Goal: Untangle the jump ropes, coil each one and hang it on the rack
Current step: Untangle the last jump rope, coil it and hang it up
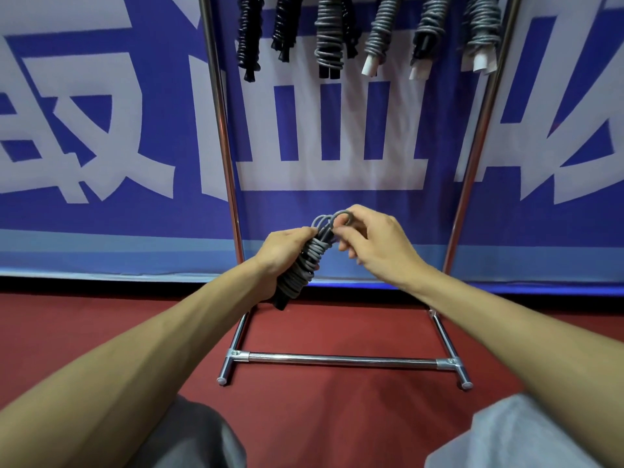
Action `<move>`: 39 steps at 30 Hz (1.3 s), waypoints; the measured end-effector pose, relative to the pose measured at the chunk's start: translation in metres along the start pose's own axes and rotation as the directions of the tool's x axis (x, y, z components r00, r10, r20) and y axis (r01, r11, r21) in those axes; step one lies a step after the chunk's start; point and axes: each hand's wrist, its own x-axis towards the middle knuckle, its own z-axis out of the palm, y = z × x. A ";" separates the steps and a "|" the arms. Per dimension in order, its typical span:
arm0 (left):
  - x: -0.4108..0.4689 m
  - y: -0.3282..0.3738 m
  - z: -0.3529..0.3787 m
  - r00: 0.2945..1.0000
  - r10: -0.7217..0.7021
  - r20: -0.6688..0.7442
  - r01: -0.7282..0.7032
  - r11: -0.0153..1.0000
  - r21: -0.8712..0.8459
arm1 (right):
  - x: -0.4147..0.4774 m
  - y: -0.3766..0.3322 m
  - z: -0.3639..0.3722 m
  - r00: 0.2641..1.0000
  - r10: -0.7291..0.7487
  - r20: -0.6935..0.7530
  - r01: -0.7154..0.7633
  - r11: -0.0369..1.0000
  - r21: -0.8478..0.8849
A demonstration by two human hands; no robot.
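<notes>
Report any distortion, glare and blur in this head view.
Head view: wide-angle bending bows the rack uprights outward; glare streaks its chrome bottom bar; the hanging ropes at top are soft, while the left hand, right hand and held coil stay fairly sharp.

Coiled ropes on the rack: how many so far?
6 hang along the top: two black, then four grey. The frame crops the bar, so more may be hidden.

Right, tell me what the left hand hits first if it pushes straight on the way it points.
Probably the blue banner behind the rack; the left hand points up and forward, though depth is unclear.
</notes>
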 end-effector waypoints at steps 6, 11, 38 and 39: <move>-0.001 0.001 -0.002 0.998 -0.057 0.025 0.057 0.998 0.010 | 0.004 -0.004 -0.001 0.987 -0.145 0.071 0.157 0.966 -0.203; 0.003 0.002 0.001 0.997 -0.073 -0.008 0.071 0.993 -0.098 | 0.012 -0.015 0.000 0.997 -0.024 -0.071 0.029 0.997 0.076; 0.008 0.007 0.001 0.994 -0.094 0.055 0.107 0.941 -0.322 | 0.029 -0.024 0.006 0.966 -0.144 -0.214 0.129 0.988 -0.083; 0.009 0.008 0.000 0.994 -0.095 0.061 0.110 0.938 -0.328 | 0.031 -0.027 0.006 0.969 -0.091 -0.230 0.097 0.995 0.015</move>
